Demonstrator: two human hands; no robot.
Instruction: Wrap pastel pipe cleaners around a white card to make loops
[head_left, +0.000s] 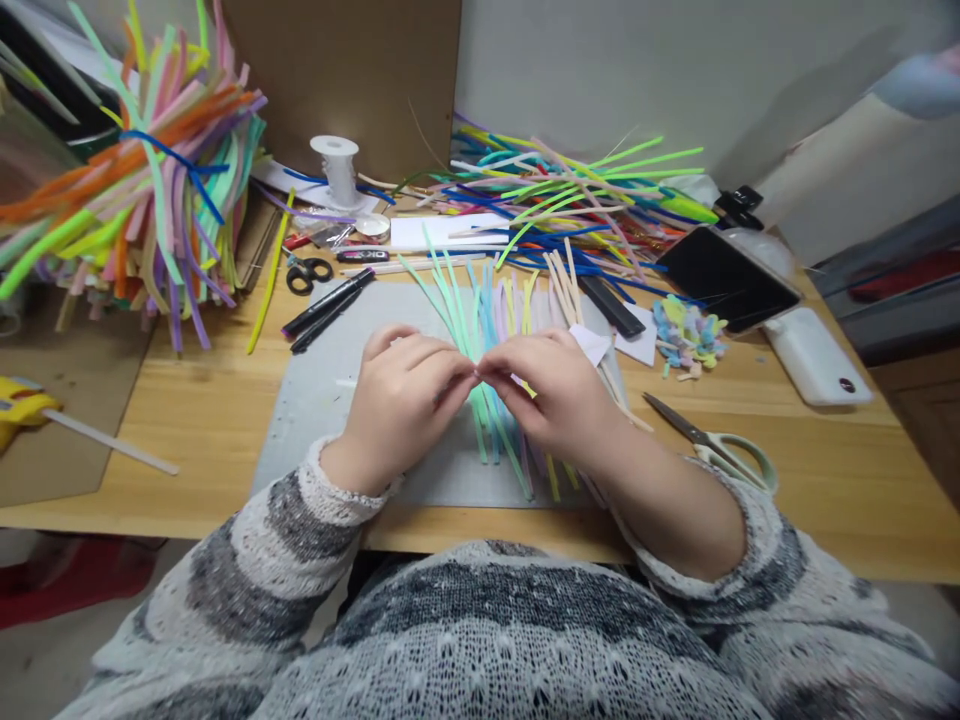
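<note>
My left hand (409, 400) and my right hand (551, 390) meet fingertip to fingertip above a grey mat (315, 400). Both are pinched closed; whatever is between the fingertips is too small to make out. Under them lie mint green pipe cleaners (450, 310), with light blue ones (491, 320) beside them. Yellow pipe cleaners (527, 300) and lilac ones lie further right, partly covered by my right hand. Peach strips (568, 275) lie at the right edge of this row.
Black-handled scissors (307, 272) and markers (330, 308) lie left. At right are large scissors (712, 440), cut pieces (688, 335), a phone (731, 280) and a white case (817, 355). Pipe cleaner bundles (161, 190) stand back left; a glue gun (22, 405) lies far left.
</note>
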